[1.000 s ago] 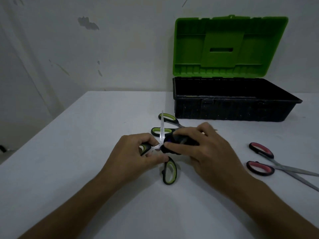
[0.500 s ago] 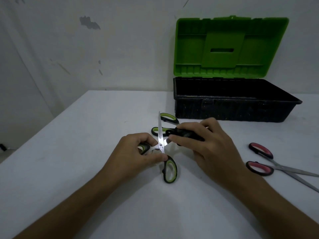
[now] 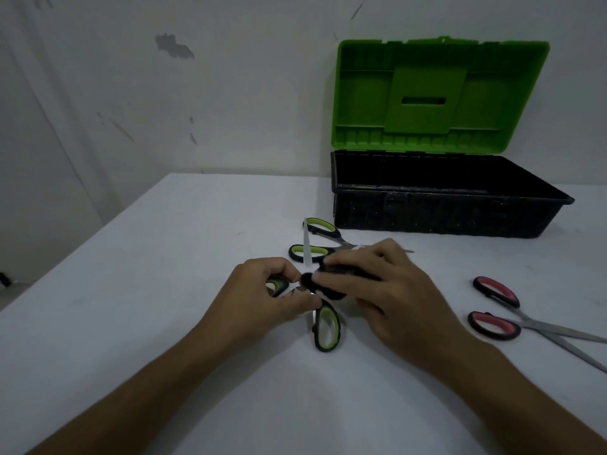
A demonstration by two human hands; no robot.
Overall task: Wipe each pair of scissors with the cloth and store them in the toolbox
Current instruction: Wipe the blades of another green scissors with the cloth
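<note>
Held scissors: a green-handled pair lies open between the two hands over the middle of the desk, one handle loop toward the near edge, the other loop under the left fingers.
Long axis: the free blade stands up and away toward the far edge; the second blade runs off to the right under the cloth, so the pair makes a cross.
Cloth: a dark cloth is bunched just right of the pivot, touching the covered blade.
Right hand: the right hand is curled around the cloth, pinching it onto the blade; it is the nearer hand to the blade under work.
Left hand: the left hand is closed on the handle at the pivot, thumb and fingers clamping it steady.
Judged next move: the wipe likely runs along the covered blade, away from the pivot to the right; the upright blade looks unwiped.
Waiting scissors: a second green pair lies on the desk just beyond the hands; a red-handled pair lies toward the right edge, blades pointing right.
Toolbox: the toolbox sits open at the far right of the desk, lid upright, beyond both hands and nearer the right one; no scissors show inside it.
</note>
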